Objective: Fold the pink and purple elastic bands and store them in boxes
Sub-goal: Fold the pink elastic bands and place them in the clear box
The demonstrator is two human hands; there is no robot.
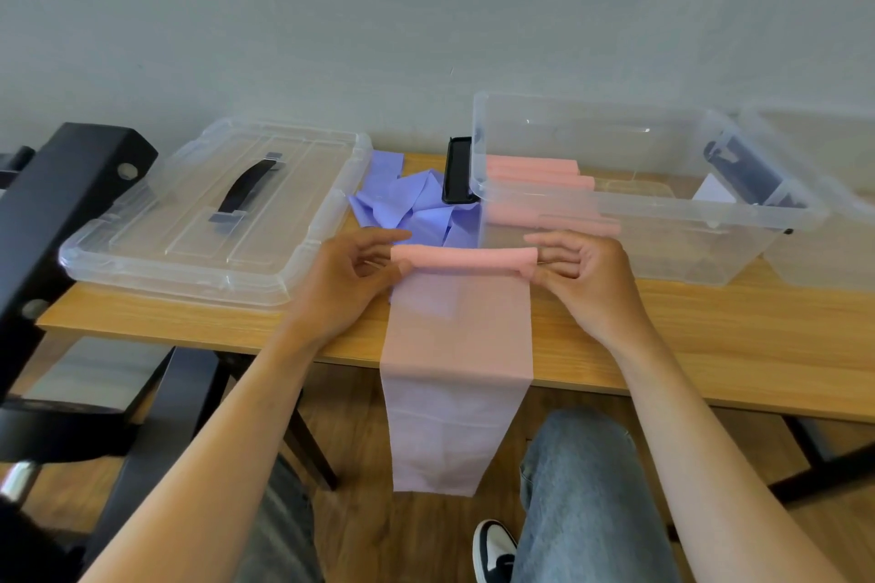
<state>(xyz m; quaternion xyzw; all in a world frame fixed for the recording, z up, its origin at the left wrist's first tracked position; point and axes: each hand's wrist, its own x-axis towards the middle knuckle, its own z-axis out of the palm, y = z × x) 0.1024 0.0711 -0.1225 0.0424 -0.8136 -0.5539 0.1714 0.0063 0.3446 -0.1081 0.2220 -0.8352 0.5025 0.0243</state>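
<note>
Both hands pinch 1 pink band [461, 346]: left hand [352, 279] and right hand [584, 272] each grip an end of the rolled top edge. Remaining length lies flat on the table [710, 346] and hangs off the front. Step looks like mid-roll. Rolled pink ones already sit in the clear box [663, 213]; purple bands [416, 208] lie unfolded beside it. Next: even rolling so edges stay aligned.
</note>
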